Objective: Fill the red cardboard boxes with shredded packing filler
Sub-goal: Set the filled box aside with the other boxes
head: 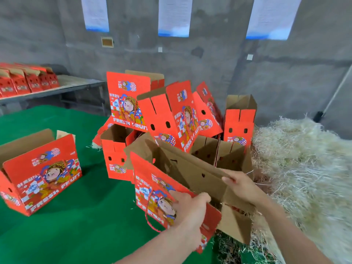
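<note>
All the red boxes (129, 103) say "FRESH FRUIT" — lower center, left hand (188, 208) grips the front wall of 1 box (152, 180), right hand (240, 185) pinches its back flap, shredded filler (304, 159) heaped right.

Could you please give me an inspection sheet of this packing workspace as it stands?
Surface: green cloth covers the table.
Job's things: held box, open; box pile behind it; lone box at left; filler heap at right.
Clutter: stray strands on the cloth.
Hands: left hand grips held box's red front wall; right hand holds its brown flap.
Cables: nothing seen.
Surroundings: concrete wall, paper sheets, shelf boxes far left.
</note>
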